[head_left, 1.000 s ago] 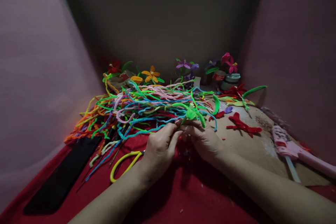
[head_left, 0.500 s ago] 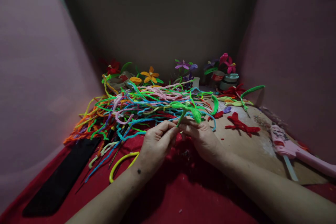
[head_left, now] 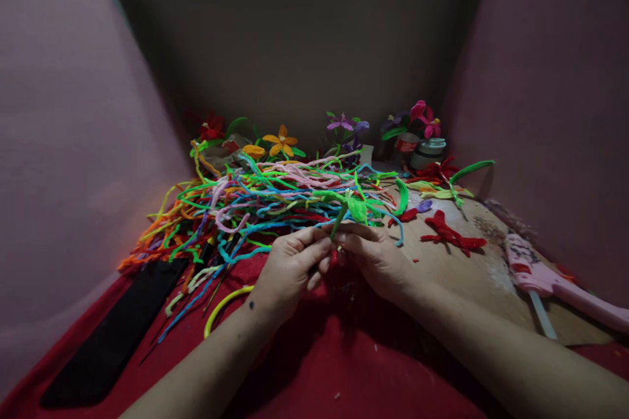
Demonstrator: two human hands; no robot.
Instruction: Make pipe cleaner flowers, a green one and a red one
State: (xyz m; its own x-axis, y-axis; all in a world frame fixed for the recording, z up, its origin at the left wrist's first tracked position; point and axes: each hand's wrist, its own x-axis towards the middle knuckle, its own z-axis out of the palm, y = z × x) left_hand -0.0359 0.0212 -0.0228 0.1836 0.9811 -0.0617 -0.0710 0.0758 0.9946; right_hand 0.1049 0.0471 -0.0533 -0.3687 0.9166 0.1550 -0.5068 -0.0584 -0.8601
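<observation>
Between my hands is a green pipe-cleaner stem (head_left: 339, 221) with looped green leaves and a small pale tip at its top. My left hand (head_left: 297, 262) pinches the stem low down from the left, thumb against fingers. From the right, my right hand (head_left: 376, 255) grips the same stem, its fingertips meeting those of my left hand. The lower end of the stem is hidden by the fingers. Just beyond the hands spreads a pile of coloured pipe cleaners (head_left: 285, 193).
On the right, a pink hot glue gun (head_left: 545, 278) and red pipe-cleaner petals (head_left: 453, 234) lie on a brown board (head_left: 452, 278). A black flat object (head_left: 113, 334) and a yellow handle (head_left: 216, 311) lie left. Finished flowers (head_left: 281, 141) and a jar (head_left: 427, 152) stand behind.
The leaves on the green stem have turned, the right one swinging inward. My left fingers have shifted slightly; both hands stay in nearly the same place.
</observation>
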